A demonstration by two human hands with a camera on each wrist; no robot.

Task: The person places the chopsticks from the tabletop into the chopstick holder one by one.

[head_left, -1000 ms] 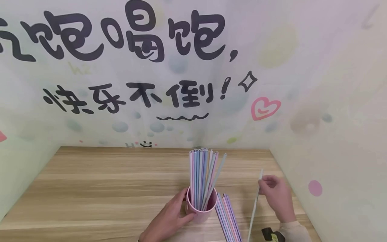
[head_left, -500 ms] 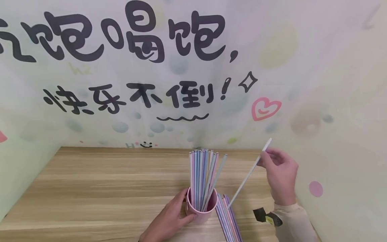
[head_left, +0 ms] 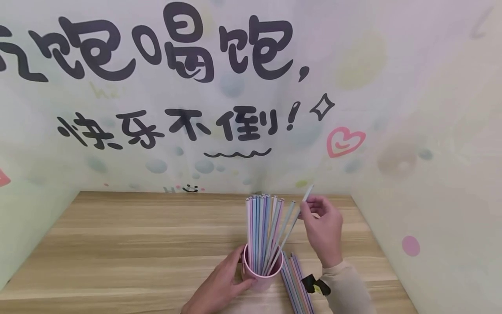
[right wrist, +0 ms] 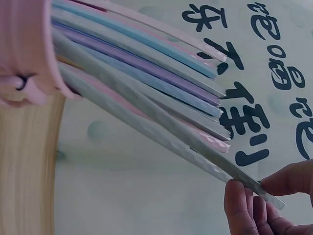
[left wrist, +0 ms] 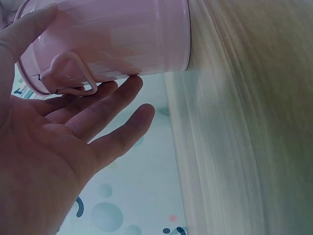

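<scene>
A small pink bucket with wire side loops stands on the table, holding several pastel straws. My left hand holds it from the left, thumb on the near side and fingers behind, as the left wrist view shows along its wall. Near the top end of a pale grey-green straw, the thumb and fingertips of my right hand pinch it. This straw slants down to the bucket, its lower end inside the rim among the others.
More pastel straws lie side by side on the wooden table, just right of the bucket and partly under my right wrist. A printed backdrop closes off the rear, with side walls left and right.
My right hand first lifted the straw from the right side, then swung it left until its lower end entered the bucket. The left hand and bucket have stayed put.
</scene>
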